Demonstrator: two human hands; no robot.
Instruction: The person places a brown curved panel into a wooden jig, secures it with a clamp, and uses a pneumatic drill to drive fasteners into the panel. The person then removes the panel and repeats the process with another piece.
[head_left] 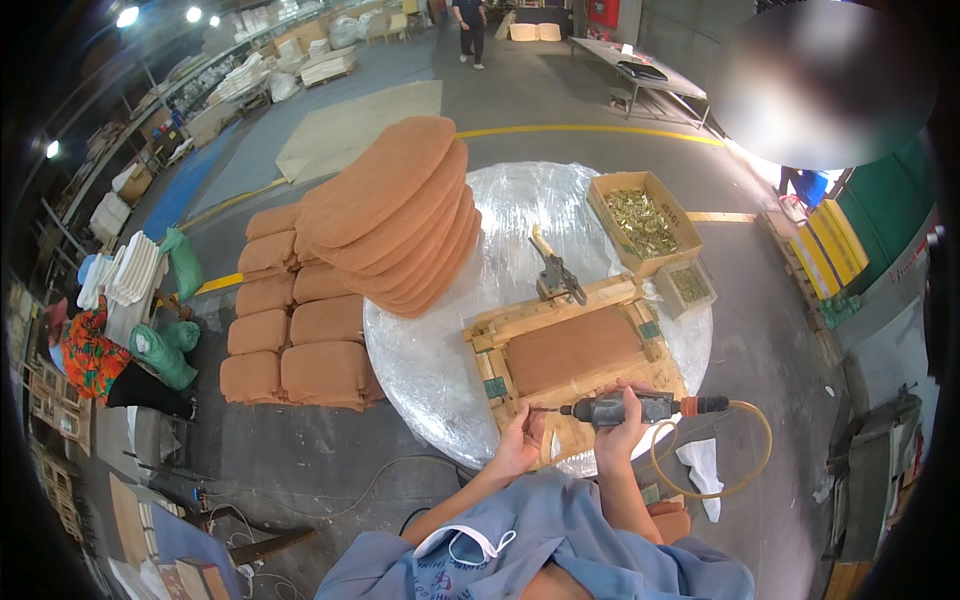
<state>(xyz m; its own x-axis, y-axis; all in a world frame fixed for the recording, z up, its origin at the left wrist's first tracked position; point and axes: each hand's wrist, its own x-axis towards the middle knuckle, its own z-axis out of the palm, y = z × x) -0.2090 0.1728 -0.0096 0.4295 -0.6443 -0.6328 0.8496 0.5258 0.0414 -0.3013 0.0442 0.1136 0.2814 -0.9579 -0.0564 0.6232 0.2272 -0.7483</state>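
Note:
My right hand (622, 418) is wrapped around a dark air screwdriver (648, 407) held level, its bit pointing left. By the bit's tip, my left hand (518, 442) pinches its fingers together; whatever they hold is too small to make out. Just beyond both hands lies a wooden jig (582, 390) with green corner patches, framing a flat reddish-brown panel (572, 350). A toggle clamp (556, 276) stands on the jig's far rail. All this rests on a round table (415, 375) covered in shiny plastic film.
Brown curved panels (385, 190) pile high at the table's left, beside stacked brown pads (255, 330) on the floor. A cardboard box (682, 232) of brass-coloured hardware and a plastic tub (686, 284) sit at right. A yellow hose (768, 440) loops rightward. Two people (92, 345) (470, 28) are farther off.

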